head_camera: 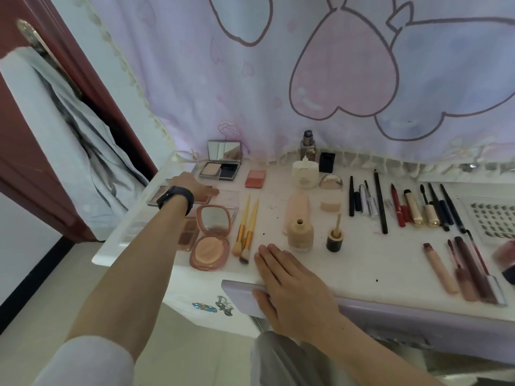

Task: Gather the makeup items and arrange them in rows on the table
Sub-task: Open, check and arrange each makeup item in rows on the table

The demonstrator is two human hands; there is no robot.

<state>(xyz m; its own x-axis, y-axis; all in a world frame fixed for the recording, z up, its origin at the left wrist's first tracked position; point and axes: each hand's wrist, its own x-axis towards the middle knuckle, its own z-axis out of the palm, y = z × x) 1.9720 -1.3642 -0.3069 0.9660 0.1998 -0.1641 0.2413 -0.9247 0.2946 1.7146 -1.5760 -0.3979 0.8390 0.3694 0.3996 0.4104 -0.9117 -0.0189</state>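
Left hand (192, 185), with a black wristband (175, 200): stretched forward, palm down, fingers straight and together, resting on a flat palette (157, 196). Whether the fingertips press the palette cannot be told. Right hand (292, 282): flat, palm down, fingers straight and close together on the near edge of the table (376, 254), thumb lying over the lilac front panel (239, 293).

Between the hands: an open round compact (211, 240), an eyeshadow palette (189, 232) just to its left, and two brushes (246, 229) side by side.

Beyond the left hand: an open mirrored compact (223, 162) and an orange blush (255, 178).

Just beyond the right fingertips: a foundation bottle (300, 235) standing upright, its applicator cap (334, 238) beside it.

Further right of the right hand: a far row of pencils and mascaras (404, 204) and a near row of lip tubes (462, 274).

Behind everything: a heart-print curtain (334, 65).
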